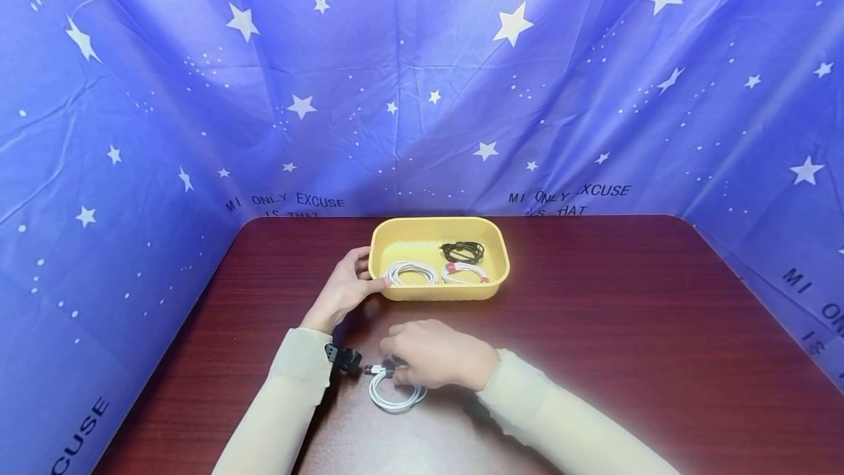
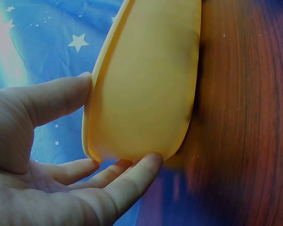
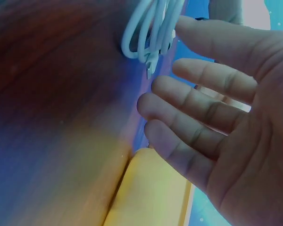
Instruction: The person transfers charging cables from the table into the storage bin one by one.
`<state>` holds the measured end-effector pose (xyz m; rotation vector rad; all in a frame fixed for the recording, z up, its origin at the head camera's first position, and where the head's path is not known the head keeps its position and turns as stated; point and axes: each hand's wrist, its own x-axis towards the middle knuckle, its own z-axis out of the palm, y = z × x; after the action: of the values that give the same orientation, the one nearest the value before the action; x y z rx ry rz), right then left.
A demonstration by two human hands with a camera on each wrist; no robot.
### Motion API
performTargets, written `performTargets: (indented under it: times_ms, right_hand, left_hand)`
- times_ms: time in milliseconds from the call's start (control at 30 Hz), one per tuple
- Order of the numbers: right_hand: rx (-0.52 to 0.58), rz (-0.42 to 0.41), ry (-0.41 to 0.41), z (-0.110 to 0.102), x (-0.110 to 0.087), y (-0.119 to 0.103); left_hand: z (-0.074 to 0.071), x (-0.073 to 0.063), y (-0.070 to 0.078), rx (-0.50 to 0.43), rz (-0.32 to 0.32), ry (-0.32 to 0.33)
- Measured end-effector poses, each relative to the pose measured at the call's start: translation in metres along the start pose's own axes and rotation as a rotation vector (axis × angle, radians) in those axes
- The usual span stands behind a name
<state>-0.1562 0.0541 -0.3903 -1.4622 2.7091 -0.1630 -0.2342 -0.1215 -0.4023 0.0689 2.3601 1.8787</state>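
A coiled white USB cable (image 1: 394,406) with a dark tie lies on the table below my right hand (image 1: 440,355). In the right wrist view the thumb is at the edge of the coil (image 3: 148,35), while the other fingers extend apart from it, nothing between them. Farther back, my left hand (image 1: 343,290) holds the left end of a yellow plastic bin (image 1: 448,293), thumb at the rim and fingers against its wall. Inside the bin are a white cable coil (image 1: 393,272), a white cable with red ties (image 1: 486,280) and a black cable (image 1: 480,251).
The dark red wooden table (image 1: 626,328) has rounded far corners. A blue curtain with white stars (image 1: 395,57) surrounds it at the back and sides. A small black device (image 1: 346,359) is strapped to the left wrist, close to the cable's plug.
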Motion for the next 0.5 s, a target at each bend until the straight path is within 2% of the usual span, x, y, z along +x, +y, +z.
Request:
performTargets:
  times_ms: [200,500]
  right_hand:
    - [-0.01,-0.003,-0.019,-0.0001,0.0009,-0.0035]
    - [-0.048,-0.022,-0.006,0.0071,0.0021,-0.0044]
  left_hand:
    - [0.0001,-0.0013,0.0008,-0.008,-0.006,-0.001]
    - [0.0001,-0.0029,0.0016,-0.022,-0.004,-0.007]
